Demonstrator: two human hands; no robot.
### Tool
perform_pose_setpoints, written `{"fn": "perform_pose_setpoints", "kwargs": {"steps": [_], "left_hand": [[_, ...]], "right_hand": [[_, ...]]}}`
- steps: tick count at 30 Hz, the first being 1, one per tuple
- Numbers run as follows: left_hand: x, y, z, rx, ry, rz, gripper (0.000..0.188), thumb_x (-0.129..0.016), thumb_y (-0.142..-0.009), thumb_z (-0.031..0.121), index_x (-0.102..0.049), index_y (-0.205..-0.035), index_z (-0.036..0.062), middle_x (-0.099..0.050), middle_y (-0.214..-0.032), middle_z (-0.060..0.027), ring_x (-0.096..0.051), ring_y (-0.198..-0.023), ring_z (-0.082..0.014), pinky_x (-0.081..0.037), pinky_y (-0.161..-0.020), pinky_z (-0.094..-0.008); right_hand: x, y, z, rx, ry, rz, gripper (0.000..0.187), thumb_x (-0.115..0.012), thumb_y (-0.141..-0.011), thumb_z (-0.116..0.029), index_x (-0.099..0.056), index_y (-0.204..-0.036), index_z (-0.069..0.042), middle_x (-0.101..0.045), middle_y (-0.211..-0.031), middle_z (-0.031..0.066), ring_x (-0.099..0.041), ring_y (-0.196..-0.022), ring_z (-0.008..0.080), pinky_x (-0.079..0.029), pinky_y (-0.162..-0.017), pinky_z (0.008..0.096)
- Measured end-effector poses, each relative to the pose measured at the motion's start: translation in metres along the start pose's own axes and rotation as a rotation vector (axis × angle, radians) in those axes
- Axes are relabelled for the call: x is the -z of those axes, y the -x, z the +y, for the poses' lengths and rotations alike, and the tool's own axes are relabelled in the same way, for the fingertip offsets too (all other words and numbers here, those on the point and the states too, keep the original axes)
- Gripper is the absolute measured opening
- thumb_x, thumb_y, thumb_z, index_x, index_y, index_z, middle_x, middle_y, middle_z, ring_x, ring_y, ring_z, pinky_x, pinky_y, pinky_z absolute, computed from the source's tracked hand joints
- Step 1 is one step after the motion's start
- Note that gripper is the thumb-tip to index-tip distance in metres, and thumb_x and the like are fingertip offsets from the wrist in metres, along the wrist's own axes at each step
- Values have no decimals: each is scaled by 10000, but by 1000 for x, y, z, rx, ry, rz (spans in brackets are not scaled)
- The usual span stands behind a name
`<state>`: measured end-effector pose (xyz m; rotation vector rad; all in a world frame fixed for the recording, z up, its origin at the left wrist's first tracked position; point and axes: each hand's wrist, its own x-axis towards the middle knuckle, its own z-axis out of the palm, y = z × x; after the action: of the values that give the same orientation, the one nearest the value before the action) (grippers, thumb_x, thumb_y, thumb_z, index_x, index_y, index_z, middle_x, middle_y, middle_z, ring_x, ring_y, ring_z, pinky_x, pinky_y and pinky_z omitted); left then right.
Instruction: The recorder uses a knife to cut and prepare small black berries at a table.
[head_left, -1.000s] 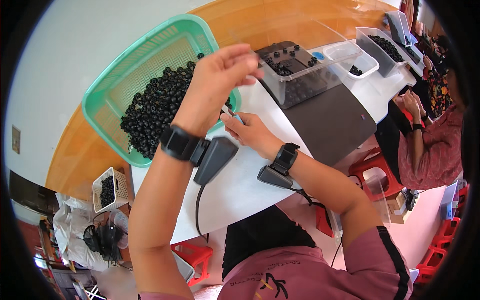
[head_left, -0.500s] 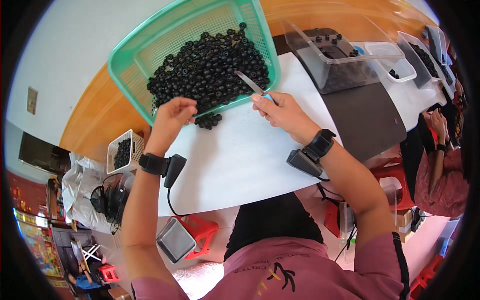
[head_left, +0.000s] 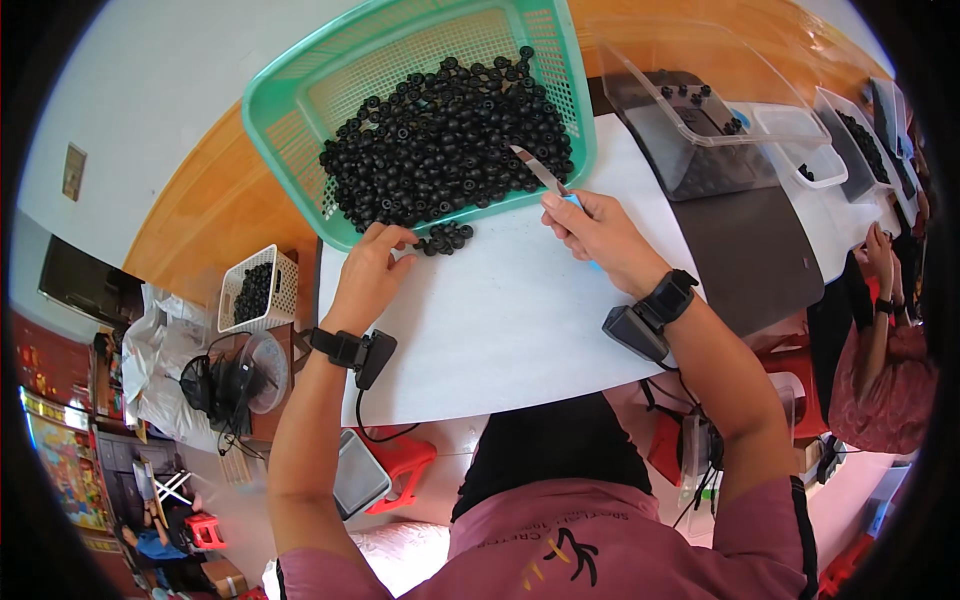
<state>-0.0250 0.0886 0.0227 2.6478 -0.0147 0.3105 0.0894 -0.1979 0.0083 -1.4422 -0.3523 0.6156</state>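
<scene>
My right hand [head_left: 605, 240] is wrapped round a small knife [head_left: 540, 170] with a blue handle. Its blade points up and left, over the near right part of the green plastic basket [head_left: 275, 165]. Inside the basket lies a large heap of small round black parts [head_left: 440, 140], some showing a hole in the middle. A little pile of the same black parts [head_left: 445, 238] sits on the white table covering, against the basket's near side. At the left end of that pile is my left hand [head_left: 370, 275], thumb and fingers apart, with nothing visible between them.
White covering [head_left: 520, 320] spreads over the table before me. On the right are a dark mat [head_left: 750, 250], a clear plastic bin [head_left: 710, 150] and a white tub [head_left: 815, 165]. A white basket of black parts [head_left: 255, 290] stands at left; another person's hand [head_left: 880, 255] shows far right.
My left hand has come down to the small pile and its fingers have spread. The knife stays in my right hand. The whole view has shifted, with the table things now slightly further right.
</scene>
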Motion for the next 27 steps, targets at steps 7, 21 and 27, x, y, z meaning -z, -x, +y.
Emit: {"fn": "perform_pose_setpoints", "kwargs": {"steps": [7, 21, 27], "left_hand": [[-5, 0, -3, 33, 11, 27, 169, -693, -791, 18, -613, -941, 12, -622, -901, -92, -593, -671, -224, -484, -634, -350], [-4, 6, 12, 127, 290, 13, 222, -691, -838, 54, -632, -1049, 16, -647, -943, -66, -619, -764, -153, -489, -683, -277], [-33, -11, 81, 113, 988, -125, 234, -676, -890, 56, -609, -1108, 7, -635, -906, -15, -601, -802, -87, -478, -707, -221]], "right_hand": [[0, 2, -2, -8, 24, -2, 442, -597, -938, -460, -629, -926, -19, -497, -734, -35, -388, -605, 43, -318, -530, 186], [-3, 1, 1, 34, 58, -39, 375, -652, -915, -424, -604, -906, -52, -490, -716, -53, -372, -563, 26, -281, -498, 189], [-4, 7, -4, 61, -35, -136, 328, -706, -879, -386, -614, -926, -75, -484, -703, -62, -381, -575, 26, -279, -503, 189]]}}
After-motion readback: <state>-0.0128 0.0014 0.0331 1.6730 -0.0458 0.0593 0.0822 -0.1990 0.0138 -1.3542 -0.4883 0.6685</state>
